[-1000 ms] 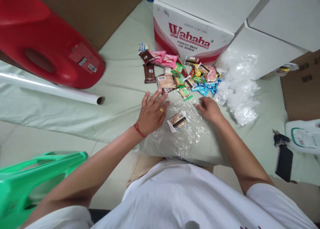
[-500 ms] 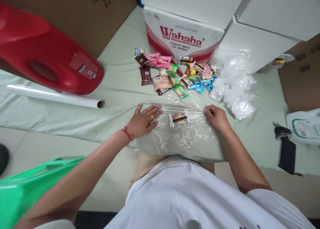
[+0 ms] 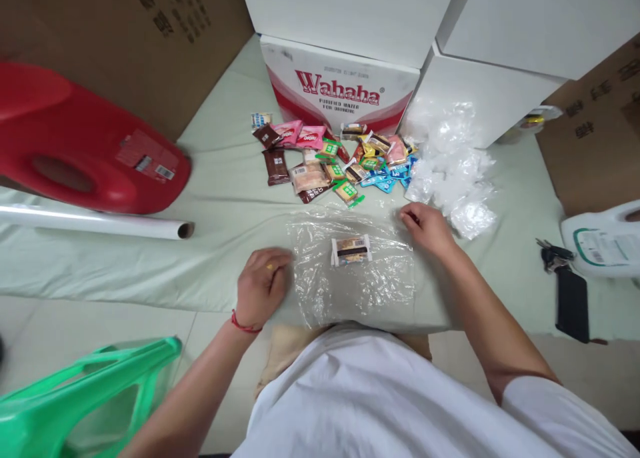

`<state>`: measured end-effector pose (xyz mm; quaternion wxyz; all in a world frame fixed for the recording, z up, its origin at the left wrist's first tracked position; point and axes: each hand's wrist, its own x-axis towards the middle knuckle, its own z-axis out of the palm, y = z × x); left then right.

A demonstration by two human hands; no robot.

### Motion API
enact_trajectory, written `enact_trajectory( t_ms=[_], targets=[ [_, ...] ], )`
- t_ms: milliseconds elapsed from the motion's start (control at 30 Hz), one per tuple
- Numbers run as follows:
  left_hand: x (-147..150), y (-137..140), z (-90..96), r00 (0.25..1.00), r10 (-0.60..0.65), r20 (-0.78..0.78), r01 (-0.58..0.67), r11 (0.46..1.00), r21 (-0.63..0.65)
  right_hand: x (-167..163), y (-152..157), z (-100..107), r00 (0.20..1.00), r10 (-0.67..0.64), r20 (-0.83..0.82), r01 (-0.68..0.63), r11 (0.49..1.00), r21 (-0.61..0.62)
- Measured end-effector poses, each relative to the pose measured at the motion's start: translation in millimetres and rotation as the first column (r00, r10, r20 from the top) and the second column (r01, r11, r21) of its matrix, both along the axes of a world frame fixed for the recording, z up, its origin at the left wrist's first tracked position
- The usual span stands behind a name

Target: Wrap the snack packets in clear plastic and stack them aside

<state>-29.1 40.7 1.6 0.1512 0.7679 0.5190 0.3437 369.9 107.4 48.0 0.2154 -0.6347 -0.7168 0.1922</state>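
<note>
A sheet of clear plastic film (image 3: 380, 291) lies spread on the cloth in front of me, wrinkled and shiny. On it rests a small wrapped biscuit snack (image 3: 351, 251) with white wrapper ends and a dark band. My left hand (image 3: 264, 286) is closed beside the film's left edge, fingers curled; anything inside them is hidden. At the upper right corner of the film, my right hand (image 3: 427, 228) is closed in a pinch. Its fingertips are too small to show what they hold. Beyond the film lies a pile of wrapped snacks (image 3: 333, 171) in several colours.
Crumpled clear plastic bags (image 3: 467, 178) lie right of the snacks, before a Wahaha carton (image 3: 345, 88). At left are a red jug (image 3: 110, 158), a white roll (image 3: 100, 223) and a green stool (image 3: 100, 391). A white bottle (image 3: 605, 241), keys and a black case (image 3: 573, 305) lie right.
My left hand has drawn back from the film toward the left and nearer to me, its flat fingers now curled. The right hand stays pinched near the corner. The view has shifted slightly.
</note>
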Motion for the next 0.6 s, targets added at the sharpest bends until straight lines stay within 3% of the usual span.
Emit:
enact_trajectory(
  t_ms=[100, 167, 300, 400, 600],
  targets=[
    [-3.5, -9.3, -8.1, 0.994, 0.087, 0.071, -0.084, 0.996, -0.041, -26.5, 43.3, 1.3, 0.983, 0.175, 0.056, -0.176, 0.984, 0.017],
    [-3.5, -9.3, -10.5, 0.992, 0.110, 0.057, -0.106, 0.992, -0.072, -50.3, 66.9, 1.9, 0.967, 0.227, 0.116, -0.226, 0.974, -0.027],
    [-0.9, -6.3, -9.8, 0.991, 0.131, 0.029, -0.129, 0.990, -0.064, -100.4, 90.7, 1.8, 0.951, 0.119, 0.285, -0.076, 0.985, -0.156],
    [0.7, -6.6, -8.7, 0.991, 0.127, 0.033, -0.126, 0.992, -0.030, -124.0, 92.2, -1.1, 0.917, 0.054, 0.395, 0.014, 0.986, -0.168],
    [2.2, -7.9, -6.8, 0.992, 0.118, 0.038, -0.117, 0.993, -0.010, -110.2, 86.8, 0.8, 0.887, 0.055, 0.458, 0.022, 0.987, -0.161]
  ],
)
